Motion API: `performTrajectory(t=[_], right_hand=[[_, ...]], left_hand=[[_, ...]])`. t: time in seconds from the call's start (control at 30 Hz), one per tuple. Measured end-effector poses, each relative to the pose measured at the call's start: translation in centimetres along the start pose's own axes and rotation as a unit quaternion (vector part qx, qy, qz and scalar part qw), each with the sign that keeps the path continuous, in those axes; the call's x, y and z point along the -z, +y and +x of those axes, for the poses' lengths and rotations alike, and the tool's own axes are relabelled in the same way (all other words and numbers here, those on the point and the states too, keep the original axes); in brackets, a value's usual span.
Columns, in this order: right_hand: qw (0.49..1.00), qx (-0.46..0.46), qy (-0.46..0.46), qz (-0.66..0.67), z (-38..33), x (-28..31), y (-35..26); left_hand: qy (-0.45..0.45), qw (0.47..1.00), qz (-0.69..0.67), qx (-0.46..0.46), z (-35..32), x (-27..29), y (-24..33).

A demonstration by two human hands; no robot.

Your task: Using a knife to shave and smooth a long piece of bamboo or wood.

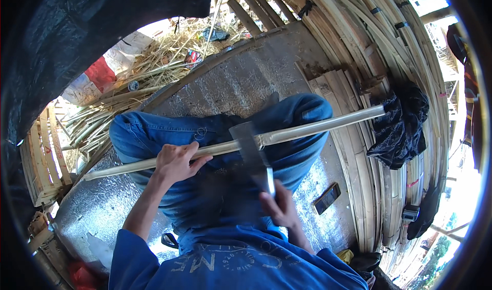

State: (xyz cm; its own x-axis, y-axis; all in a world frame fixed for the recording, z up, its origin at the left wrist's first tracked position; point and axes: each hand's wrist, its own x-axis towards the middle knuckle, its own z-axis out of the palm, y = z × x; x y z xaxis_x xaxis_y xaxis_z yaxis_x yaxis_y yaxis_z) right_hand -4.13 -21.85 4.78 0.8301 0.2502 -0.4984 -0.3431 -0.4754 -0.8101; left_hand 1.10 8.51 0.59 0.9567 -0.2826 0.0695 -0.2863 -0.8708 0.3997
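A long split bamboo strip (318,128) lies across my lap, rising from the lower left to the upper right over both knees. My left hand (178,162) is closed round it left of the middle, with the thumb and a finger reaching along it. In my right hand (279,205) is the handle of a machete, a little blurred. Its broad grey blade (246,141) crosses the strip near a node, right of my left hand. Whether the edge has cut into the bamboo, I cannot tell.
Bundles of long bamboo slats (353,39) curve along the right side, with a dark patterned cloth (402,126) on them. A phone (327,198) lies on the mat (225,87) by my right knee. Bamboo scraps (154,59) heap at the far left, and a wooden crate (48,151) stands left.
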Motion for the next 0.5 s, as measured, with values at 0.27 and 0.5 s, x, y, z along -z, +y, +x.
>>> performTrajectory(t=[0.27, 0.5], right_hand=[[0.881, 0.240, 0.349, 0.212, 0.7, -0.2, 2.7], [0.897, 0.169, 0.315, 0.259, -0.8, 3.6, -1.2]], left_hand=[[-0.012, 1.000, 0.002, 0.004, 0.5, 0.4, 0.3], [-0.007, 1.000, 0.010, 0.005, -0.4, 0.6, 0.2]])
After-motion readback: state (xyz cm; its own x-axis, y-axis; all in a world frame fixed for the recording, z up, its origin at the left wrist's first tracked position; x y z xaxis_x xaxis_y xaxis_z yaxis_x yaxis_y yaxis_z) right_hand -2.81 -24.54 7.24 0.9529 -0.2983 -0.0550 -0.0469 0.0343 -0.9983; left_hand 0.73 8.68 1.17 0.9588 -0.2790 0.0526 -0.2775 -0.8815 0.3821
